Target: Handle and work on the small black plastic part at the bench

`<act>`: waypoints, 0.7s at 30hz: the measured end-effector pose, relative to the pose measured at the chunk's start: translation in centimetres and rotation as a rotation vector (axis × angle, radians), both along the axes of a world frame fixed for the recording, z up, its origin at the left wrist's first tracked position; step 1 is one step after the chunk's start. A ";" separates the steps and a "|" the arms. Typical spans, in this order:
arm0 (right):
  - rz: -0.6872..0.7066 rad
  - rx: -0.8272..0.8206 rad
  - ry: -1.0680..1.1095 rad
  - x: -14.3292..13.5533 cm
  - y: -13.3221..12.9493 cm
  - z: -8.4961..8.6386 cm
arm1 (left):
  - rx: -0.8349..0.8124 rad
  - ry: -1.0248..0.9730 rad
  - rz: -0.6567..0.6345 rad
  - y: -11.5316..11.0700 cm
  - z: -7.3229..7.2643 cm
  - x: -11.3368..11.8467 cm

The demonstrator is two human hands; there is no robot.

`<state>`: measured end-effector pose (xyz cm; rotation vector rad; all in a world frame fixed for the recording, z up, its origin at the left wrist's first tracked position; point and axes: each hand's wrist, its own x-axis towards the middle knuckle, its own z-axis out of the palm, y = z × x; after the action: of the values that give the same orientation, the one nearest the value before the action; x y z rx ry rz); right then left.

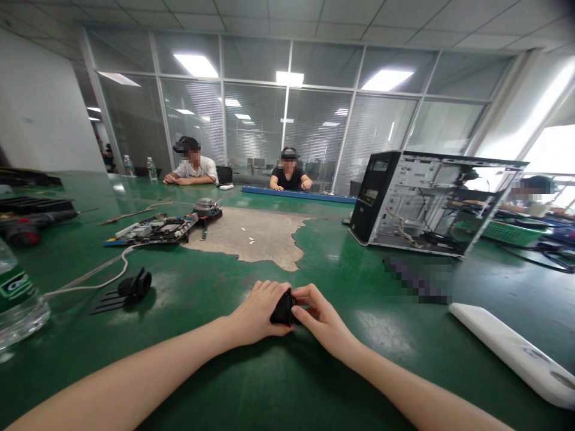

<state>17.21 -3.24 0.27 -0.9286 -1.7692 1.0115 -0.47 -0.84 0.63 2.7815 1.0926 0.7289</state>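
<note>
A small black part point(282, 309) is held between my two hands just above the green table, at the middle of the view. My left hand point(258, 312) wraps round it from the left, fingers on top and thumb below. From the right, my right hand point(321, 320) pinches its right end between thumb and fingertips. The hands cover much of the part, so its exact kind cannot be made out. To the left of my hands lies a black piece with long prongs and a rounded clip point(135, 287).
An opened computer case point(377, 197) stands at right, near a white oblong device point(507, 347). A circuit board point(157, 228), a cable point(123, 260) and a water bottle point(20, 299) are at left. Bare patch point(260, 233) ahead; two people point(290, 176) sit across the green table point(215, 383).
</note>
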 end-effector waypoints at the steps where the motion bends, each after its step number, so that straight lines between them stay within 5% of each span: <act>1: -0.001 -0.016 -0.003 0.0 0.1 -0.1 | -0.002 0.001 -0.004 0.0 0.0 0.0; 21: 0.032 -0.059 -0.028 0.1 0.0 -0.1 | 0.002 0.004 0.002 -0.1 -0.1 -0.1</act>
<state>17.35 -3.22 0.15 -0.9579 -1.7912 1.0808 -0.53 -0.90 0.57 2.7846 1.0956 0.7255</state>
